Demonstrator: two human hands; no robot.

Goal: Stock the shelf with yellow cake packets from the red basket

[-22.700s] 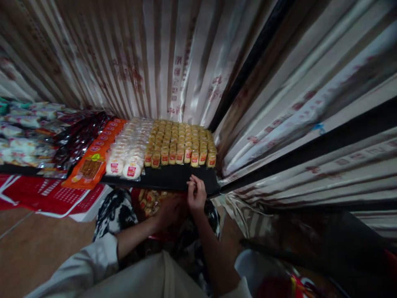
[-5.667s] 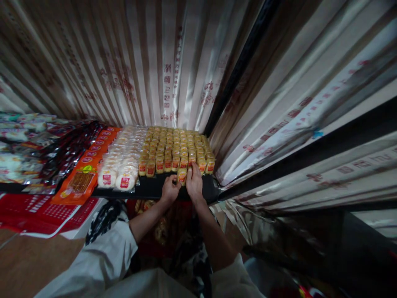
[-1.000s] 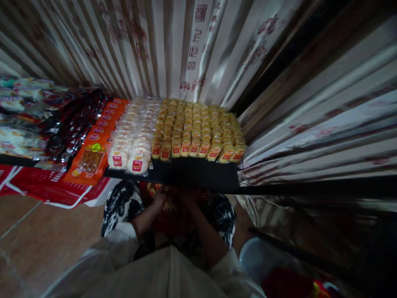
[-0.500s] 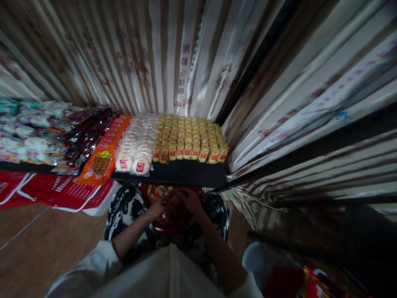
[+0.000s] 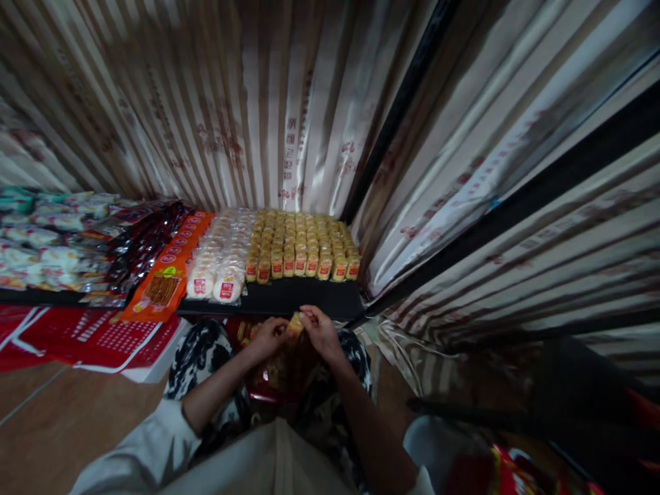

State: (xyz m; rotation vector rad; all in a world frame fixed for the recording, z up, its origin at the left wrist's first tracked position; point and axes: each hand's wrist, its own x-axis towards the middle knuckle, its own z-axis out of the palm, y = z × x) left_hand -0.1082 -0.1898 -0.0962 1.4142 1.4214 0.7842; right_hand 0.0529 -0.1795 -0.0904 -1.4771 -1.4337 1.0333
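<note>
Between my two hands is a small yellow wrapped snack pack [image 5: 295,323], held above my lap just in front of the shelf edge. My left hand [image 5: 270,337] is closed on its left side, fingers bent. My right hand [image 5: 320,333] pinches its upper right end. Below them a red container [image 5: 265,395] sits between my knees, with more yellowish packs in it, dim and partly hidden by my hands. On the black shelf ahead stand rows of similar yellow packs [image 5: 300,265] with red labels.
Left of the yellow rows lie white round packs [image 5: 227,287], an orange packet [image 5: 161,285] and dark shiny packets [image 5: 137,254] on the black shelf [image 5: 304,299]. A red bag [image 5: 103,337] is below it. Striped curtains [image 5: 278,103] hang behind; a pale bucket [image 5: 427,440] stands at right.
My hands have risen from over the red container towards the shelf edge, and the yellow snack pack now shows clearly between them. The camera view has shifted slightly.
</note>
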